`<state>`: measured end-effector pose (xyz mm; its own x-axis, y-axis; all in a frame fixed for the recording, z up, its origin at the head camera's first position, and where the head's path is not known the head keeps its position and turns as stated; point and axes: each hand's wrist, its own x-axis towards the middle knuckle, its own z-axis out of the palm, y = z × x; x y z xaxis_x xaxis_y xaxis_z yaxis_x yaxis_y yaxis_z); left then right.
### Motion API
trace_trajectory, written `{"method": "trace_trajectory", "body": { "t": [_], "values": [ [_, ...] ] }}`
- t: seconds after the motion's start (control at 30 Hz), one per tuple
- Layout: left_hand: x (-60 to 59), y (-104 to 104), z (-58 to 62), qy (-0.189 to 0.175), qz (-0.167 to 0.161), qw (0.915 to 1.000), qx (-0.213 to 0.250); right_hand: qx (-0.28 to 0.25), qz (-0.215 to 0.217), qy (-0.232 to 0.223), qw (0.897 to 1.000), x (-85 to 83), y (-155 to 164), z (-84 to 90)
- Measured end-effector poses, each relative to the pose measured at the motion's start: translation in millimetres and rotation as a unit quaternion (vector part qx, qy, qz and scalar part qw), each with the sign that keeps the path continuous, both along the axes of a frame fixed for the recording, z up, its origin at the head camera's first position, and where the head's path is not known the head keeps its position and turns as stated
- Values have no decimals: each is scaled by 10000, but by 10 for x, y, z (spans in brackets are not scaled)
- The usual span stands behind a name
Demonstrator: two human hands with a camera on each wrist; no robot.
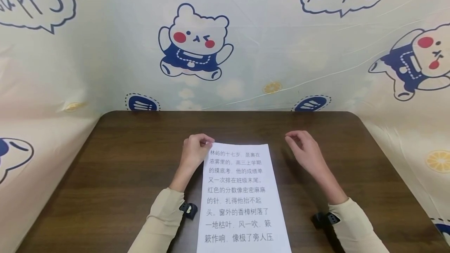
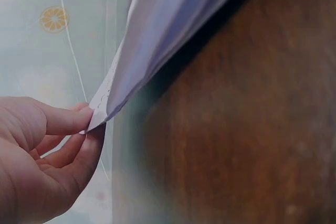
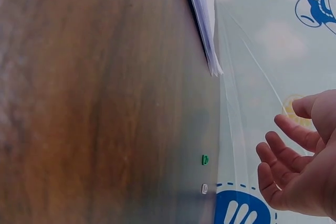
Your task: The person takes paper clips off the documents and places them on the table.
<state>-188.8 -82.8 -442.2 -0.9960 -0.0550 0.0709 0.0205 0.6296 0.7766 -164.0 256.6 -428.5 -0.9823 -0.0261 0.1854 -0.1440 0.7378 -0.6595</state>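
A few stacked sheets of white paper (image 1: pixel 237 206), the top one printed with lines of Chinese characters, extend down the middle of the table. My left hand (image 1: pixel 196 147) pinches their far left corner between thumb and fingers. In the left wrist view, that corner of the paper (image 2: pixel 118 85) sits at the tips of the left hand (image 2: pixel 58 150), and layered edges show. Off to the right of the sheets, my right hand (image 1: pixel 306 149) is held apart from them. Its fingers (image 3: pixel 286 163) are loosely bent around nothing.
The dark brown wooden table (image 1: pixel 140 159) has rounded far corners. Behind it hangs a pale curtain (image 1: pixel 267 50) with cartoon bears and the word "happy". A small green piece (image 3: pixel 205 159) and a small white piece (image 3: pixel 204 188) show near the table's edge in the right wrist view.
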Motion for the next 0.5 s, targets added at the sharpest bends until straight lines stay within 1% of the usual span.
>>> {"method": "trace_trajectory", "body": {
  "t": [0.13, 0.33, 0.5],
  "values": [
    [-2, 1, -1, -92, 12, 9998, -181, 6, 53, -101, 9999, -8, -8, -29],
    [4, -3, -21, -237, -40, 9991, -355, 21, 117, -115, 9999, 2, -37, -63],
    [15, -9, -12, -277, -139, 9989, -342, 40, 137, -89, 9999, 5, -46, -92]
  ]
}}
